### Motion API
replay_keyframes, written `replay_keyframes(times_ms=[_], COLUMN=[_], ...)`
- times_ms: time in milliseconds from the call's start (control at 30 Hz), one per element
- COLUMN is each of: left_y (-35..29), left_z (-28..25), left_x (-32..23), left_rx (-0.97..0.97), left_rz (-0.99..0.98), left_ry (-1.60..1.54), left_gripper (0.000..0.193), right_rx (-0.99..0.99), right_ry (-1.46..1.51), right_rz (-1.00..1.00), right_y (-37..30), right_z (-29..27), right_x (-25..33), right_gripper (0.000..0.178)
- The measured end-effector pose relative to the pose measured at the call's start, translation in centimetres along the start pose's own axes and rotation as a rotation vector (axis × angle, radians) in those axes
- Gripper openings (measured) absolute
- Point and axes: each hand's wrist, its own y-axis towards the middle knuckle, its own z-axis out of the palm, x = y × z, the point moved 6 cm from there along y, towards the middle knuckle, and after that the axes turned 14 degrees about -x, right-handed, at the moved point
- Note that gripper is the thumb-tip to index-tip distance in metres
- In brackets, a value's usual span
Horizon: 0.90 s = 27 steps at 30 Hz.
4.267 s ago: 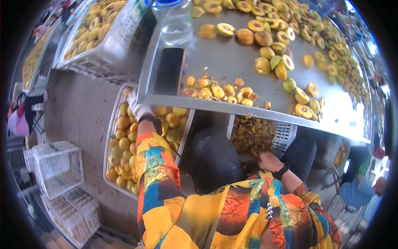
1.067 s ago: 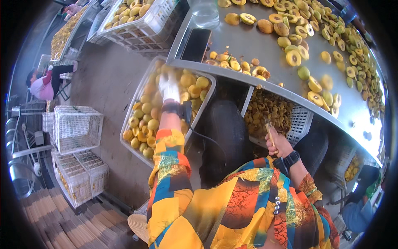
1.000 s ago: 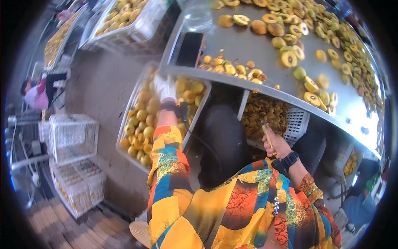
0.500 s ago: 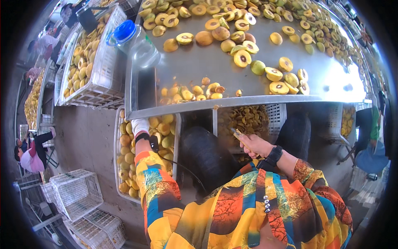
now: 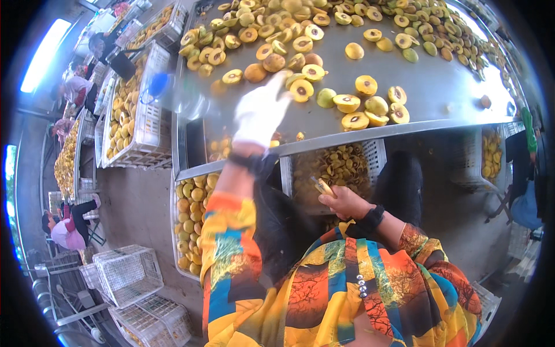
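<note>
My left hand (image 5: 260, 113), in a white glove and a little blurred, reaches over the metal table (image 5: 231, 141). Its fingers are stretched out and apart beside a cut peach half (image 5: 301, 90) and a whole-looking peach (image 5: 255, 73); nothing shows in its grasp. Below the table's front edge, my right hand (image 5: 348, 203) is closed around the yellowish handle of a small knife (image 5: 322, 186), whose short tip points up and left. More peach halves (image 5: 355, 121), several with brown stones showing, lie right of my left hand. Fruit scraps (image 5: 219, 147) are partly hidden behind my left forearm.
A crate of whole peaches (image 5: 191, 225) stands below the table at left; a crate of cut pieces (image 5: 341, 168) is beneath its front edge. A blue-capped clear jug (image 5: 188, 104) is at the table's left corner. White crates (image 5: 130, 274) are stacked on the floor; other people work further left.
My left hand has risen from the crate of whole peaches to above the table. My right hand keeps the knife at nearly the same place. The view has shifted slightly.
</note>
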Motion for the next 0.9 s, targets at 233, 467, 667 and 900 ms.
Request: replay_keyframes(times_ms=[233,467,667,900], left_y=[4.1,-2.2,-12.4,-16.6], left_z=[12.2,7.6,4.4,2.1], left_x=[-1.2,-4.1,-5.9,-6.6], left_rx=[0.235,0.242,0.177,0.082], left_rz=[-0.128,-0.654,-0.877,-0.976], left_ry=[0.128,-0.983,-1.249,-1.482], left_gripper=[0.056,0.05,0.044,0.067], right_rx=[-0.146,-0.648,-0.572,-0.108], right_ry=[0.047,-0.099,-0.016,0.499], right_rz=[-0.114,-0.559,-0.786,-0.561], right_y=[-2.5,-4.3,-3.5,-3.6], right_z=[-5.0,-9.9,-7.7,-3.6], right_x=[0.5,4.9,10.5,8.9], right_gripper=[0.036,0.046,0.056,0.037])
